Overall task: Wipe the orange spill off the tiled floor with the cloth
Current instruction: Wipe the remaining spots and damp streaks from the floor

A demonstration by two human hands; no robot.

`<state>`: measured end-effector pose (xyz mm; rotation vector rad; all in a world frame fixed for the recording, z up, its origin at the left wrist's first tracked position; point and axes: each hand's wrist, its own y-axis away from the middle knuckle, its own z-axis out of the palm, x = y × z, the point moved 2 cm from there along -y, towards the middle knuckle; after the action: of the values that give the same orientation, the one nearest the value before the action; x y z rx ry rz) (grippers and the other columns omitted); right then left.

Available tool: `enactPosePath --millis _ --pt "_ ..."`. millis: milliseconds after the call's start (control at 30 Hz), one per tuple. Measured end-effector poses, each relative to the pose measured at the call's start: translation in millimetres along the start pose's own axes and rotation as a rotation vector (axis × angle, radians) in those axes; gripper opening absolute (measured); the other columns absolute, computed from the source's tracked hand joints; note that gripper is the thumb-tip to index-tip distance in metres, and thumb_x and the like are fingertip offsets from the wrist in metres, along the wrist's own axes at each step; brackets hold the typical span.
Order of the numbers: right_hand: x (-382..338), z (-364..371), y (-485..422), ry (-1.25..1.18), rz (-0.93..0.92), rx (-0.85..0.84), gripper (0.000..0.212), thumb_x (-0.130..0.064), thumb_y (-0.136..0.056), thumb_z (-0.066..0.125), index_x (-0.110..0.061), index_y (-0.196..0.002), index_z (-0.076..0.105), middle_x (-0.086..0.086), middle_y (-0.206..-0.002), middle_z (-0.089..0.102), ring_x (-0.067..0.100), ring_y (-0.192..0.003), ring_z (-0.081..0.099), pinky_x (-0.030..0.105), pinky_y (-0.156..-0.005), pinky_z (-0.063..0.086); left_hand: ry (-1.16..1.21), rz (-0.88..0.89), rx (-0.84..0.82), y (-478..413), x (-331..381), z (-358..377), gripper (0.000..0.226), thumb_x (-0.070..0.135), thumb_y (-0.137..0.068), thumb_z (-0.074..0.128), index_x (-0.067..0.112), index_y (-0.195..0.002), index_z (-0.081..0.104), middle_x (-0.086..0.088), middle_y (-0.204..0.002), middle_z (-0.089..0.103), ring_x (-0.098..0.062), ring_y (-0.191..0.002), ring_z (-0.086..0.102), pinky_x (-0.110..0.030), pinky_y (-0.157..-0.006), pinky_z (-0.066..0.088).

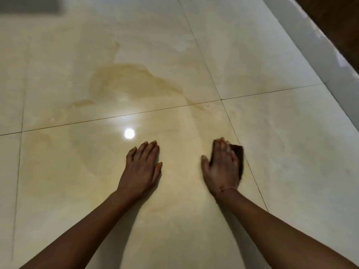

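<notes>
An orange spill spreads over the glossy cream tiled floor, with a paler smear trailing toward me between my hands. My left hand lies flat on the tile with straight fingers, holding nothing. My right hand presses flat on a dark brown cloth, which shows only at the hand's right edge and under the fingertips. The right hand is blurred. Both hands sit well short of the main puddle.
A pale raised ledge runs diagonally along the right, with dark brown wood beyond it. A grey blurred shape sits at the top left. A lamp's glare reflects in the tile just beyond my left hand.
</notes>
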<state>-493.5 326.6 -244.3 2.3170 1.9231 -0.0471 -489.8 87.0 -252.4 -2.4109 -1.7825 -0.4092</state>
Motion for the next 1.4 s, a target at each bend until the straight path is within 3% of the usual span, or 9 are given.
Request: enactPosePath --millis 233,433,533,700,800,900,1100,1300,1400 --pt "-31.0 1.6 90.1 0.002 -0.748 -0.260 0.073 -0.050 -0.093 0.041 -0.019 -0.154 0.018 0.000 -0.160 0.012 0.016 -0.147 0.016 0.033 -0.116 0.010 0.005 -0.070 0.021 20.9 -29.6 -17.3 0.055 0.038 -0.094 0.033 0.005 -0.136 0.048 -0.013 -0.144 0.047 -0.031 -0.133 0.041 -0.044 -0.107 0.024" --pt "-110.4 9.5 25.7 -0.053 -0.382 -0.125 0.070 -0.048 -0.095 0.034 -0.014 -0.154 0.015 0.004 -0.162 0.010 0.018 -0.148 0.009 0.036 -0.119 0.010 0.012 -0.334 0.100 92.4 -90.2 -36.7 0.056 0.036 -0.095 0.033 0.003 -0.137 0.046 -0.017 -0.147 0.043 -0.036 -0.135 0.039 -0.051 -0.107 0.027" --pt "-182.2 30.3 113.4 -0.091 -0.798 -0.260 0.072 -0.048 -0.093 0.037 -0.014 -0.154 0.019 0.005 -0.161 0.015 0.019 -0.148 0.010 0.039 -0.118 0.012 0.004 -0.503 0.117 140.9 -123.6 -41.5 0.056 0.037 -0.095 0.031 0.005 -0.140 0.044 -0.015 -0.150 0.040 -0.035 -0.137 0.035 -0.051 -0.107 0.026" --pt "-124.2 21.0 145.2 0.041 -1.327 -0.383 0.069 -0.045 -0.093 0.042 -0.015 -0.152 0.025 0.005 -0.159 0.023 0.018 -0.147 0.017 0.036 -0.117 0.015 0.006 -0.713 0.157 210.3 -155.7 -41.5 0.060 0.041 -0.096 0.027 0.003 -0.141 0.041 -0.016 -0.150 0.038 -0.034 -0.138 0.033 -0.050 -0.109 0.024" --pt "-152.4 17.2 79.6 0.038 -1.120 -0.270 0.070 -0.048 -0.093 0.038 -0.015 -0.153 0.023 0.003 -0.160 0.015 0.017 -0.147 0.016 0.042 -0.115 0.023 0.055 -0.781 0.230 224.4 -159.1 -36.7 0.062 0.042 -0.096 0.029 0.003 -0.142 0.039 -0.015 -0.152 0.036 -0.033 -0.139 0.032 -0.048 -0.111 0.023" --pt "-233.3 27.1 91.2 -0.016 -0.849 -0.241 0.072 -0.050 -0.094 0.030 -0.015 -0.155 0.013 0.003 -0.162 0.006 0.016 -0.149 0.003 0.037 -0.119 0.004 0.058 -0.779 0.270 225.8 -159.9 -32.4 0.058 0.038 -0.097 0.033 0.003 -0.142 0.040 -0.015 -0.151 0.038 -0.030 -0.139 0.032 -0.045 -0.112 0.022" --pt "-183.4 26.5 161.0 0.069 -1.393 -0.400 0.070 -0.046 -0.093 0.043 -0.013 -0.152 0.025 0.006 -0.159 0.023 0.019 -0.147 0.016 0.035 -0.118 0.011 0.043 -0.779 0.234 226.0 -163.2 -31.8 0.056 0.033 -0.096 0.033 0.004 -0.143 0.039 -0.014 -0.151 0.038 -0.030 -0.139 0.032 -0.046 -0.111 0.025" --pt "-237.7 30.8 118.9 -0.006 -0.966 -0.283 0.072 -0.049 -0.094 0.035 -0.016 -0.155 0.015 0.001 -0.161 0.007 0.017 -0.149 0.005 0.034 -0.118 0.003 0.031 -0.774 0.254 225.2 -163.7 -29.5 0.053 0.029 -0.096 0.034 0.004 -0.142 0.040 -0.013 -0.150 0.039 -0.029 -0.138 0.033 -0.046 -0.111 0.026" --pt "-221.3 36.9 200.1 -0.009 -1.283 -0.390 0.070 -0.046 -0.094 0.039 -0.011 -0.153 0.021 0.008 -0.160 0.017 0.022 -0.148 0.013 0.038 -0.117 0.010 0.021 -0.770 0.248 227.1 -164.2 -29.4 0.053 0.028 -0.095 0.034 0.004 -0.142 0.040 -0.013 -0.150 0.040 -0.030 -0.138 0.034 -0.046 -0.110 0.026"
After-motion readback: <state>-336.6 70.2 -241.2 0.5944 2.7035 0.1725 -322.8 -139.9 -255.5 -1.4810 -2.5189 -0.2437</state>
